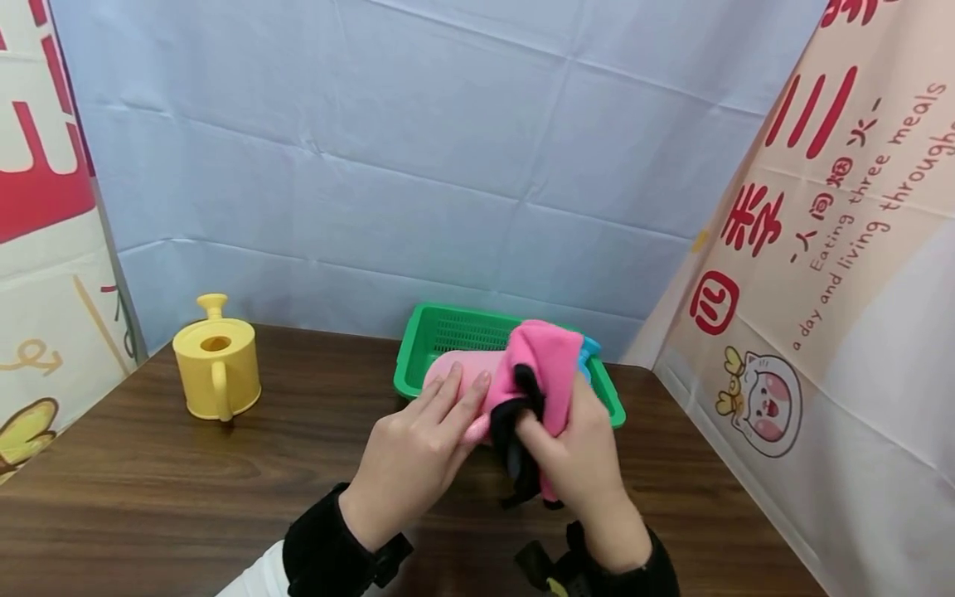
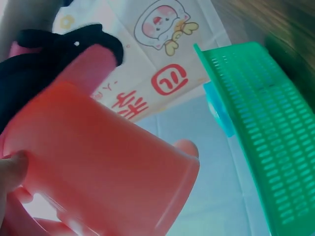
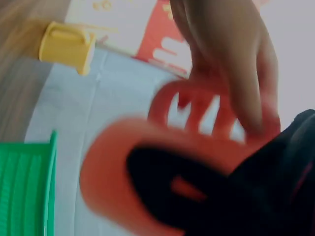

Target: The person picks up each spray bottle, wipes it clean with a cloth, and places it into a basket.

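Cup and cloth meet in front of the person, the pink cup tipped on its side and held up off the table, with the near edge of the green basket just beyond it. The left hand grips the cup from the left, fingers laid along its upper side, thumb pressed to the wall in the left wrist view. The right hand pinches the bunched pink cloth, its black edging loose below, against the cup's right end; whether the cloth reaches inside the cup cannot be told.

The work looks like wiping the cup. To do it well, the left hand should hold firm near the base, so that the cup does not twist under the rubbing, and turn it a little between strokes. The right hand would do best to press with a flat fold rather than a loose bunch, going round the rim and around what seems to be the handle, with the dangling edging gathered in. Working slightly nearer would spare bumps against the basket and the blue object at its right end. The yellow watering can stands well apart on the left.
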Demonstrator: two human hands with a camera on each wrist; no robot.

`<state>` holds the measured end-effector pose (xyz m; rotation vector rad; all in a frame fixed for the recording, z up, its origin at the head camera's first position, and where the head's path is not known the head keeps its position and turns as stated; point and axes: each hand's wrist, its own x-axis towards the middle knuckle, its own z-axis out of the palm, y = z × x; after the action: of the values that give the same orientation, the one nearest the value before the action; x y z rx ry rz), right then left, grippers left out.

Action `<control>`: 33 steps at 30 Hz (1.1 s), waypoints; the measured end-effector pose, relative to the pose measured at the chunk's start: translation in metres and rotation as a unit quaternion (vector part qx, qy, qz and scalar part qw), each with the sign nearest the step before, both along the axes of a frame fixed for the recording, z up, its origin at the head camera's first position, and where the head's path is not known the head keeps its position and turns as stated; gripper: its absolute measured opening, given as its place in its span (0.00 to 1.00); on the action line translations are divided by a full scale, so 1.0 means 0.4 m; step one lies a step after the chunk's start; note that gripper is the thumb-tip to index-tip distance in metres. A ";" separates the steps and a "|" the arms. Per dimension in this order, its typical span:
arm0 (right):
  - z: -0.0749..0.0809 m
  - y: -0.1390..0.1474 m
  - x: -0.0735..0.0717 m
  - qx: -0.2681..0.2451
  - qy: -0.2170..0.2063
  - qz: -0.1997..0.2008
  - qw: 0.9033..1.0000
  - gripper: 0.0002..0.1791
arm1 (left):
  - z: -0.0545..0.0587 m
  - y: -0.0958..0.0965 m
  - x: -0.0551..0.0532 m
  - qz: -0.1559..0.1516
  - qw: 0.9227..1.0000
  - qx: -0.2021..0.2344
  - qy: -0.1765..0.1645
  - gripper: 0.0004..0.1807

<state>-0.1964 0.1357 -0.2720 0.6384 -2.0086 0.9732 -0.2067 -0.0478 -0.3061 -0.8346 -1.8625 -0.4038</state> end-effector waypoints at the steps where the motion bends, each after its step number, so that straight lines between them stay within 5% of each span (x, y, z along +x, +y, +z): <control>1: 0.000 0.012 -0.007 -0.013 -0.030 -0.020 0.999 0.17 | 0.002 0.000 0.001 -0.001 1.000 0.001 -0.001 0.22; 5: -0.002 0.046 -0.039 -0.049 -0.143 -0.077 0.985 0.15 | 0.004 -0.002 0.003 0.004 1.000 0.005 0.008 0.25; 8: -0.009 0.047 -0.051 -0.051 -0.168 -0.080 0.981 0.16 | 0.002 -0.002 0.002 0.005 1.000 0.009 0.021 0.25; 14: -0.022 0.005 -0.033 0.004 -0.017 -0.013 1.000 0.21 | -0.001 -0.005 0.001 0.007 1.000 0.002 0.015 0.21; 19: -0.017 -0.039 -0.008 0.069 0.083 0.035 0.994 0.35 | -0.009 -0.004 -0.004 0.007 1.000 -0.013 0.002 0.26; 23: -0.011 -0.041 -0.003 0.073 0.098 0.042 0.992 0.34 | -0.015 0.000 -0.006 0.006 1.000 -0.020 0.003 0.25; 29: -0.009 0.017 -0.019 -0.006 -0.011 0.003 1.000 0.17 | -0.008 0.002 -0.003 -0.016 1.000 -0.013 -0.004 0.19; 33: -0.003 0.051 -0.033 -0.077 -0.130 -0.022 0.988 0.14 | -0.001 -0.005 -0.002 -0.029 0.999 0.024 -0.014 0.25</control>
<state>-0.2097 0.1563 -0.2734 0.3977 -2.1347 1.2226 -0.2076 -0.0498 -0.3064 -0.8560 -1.8509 -0.4976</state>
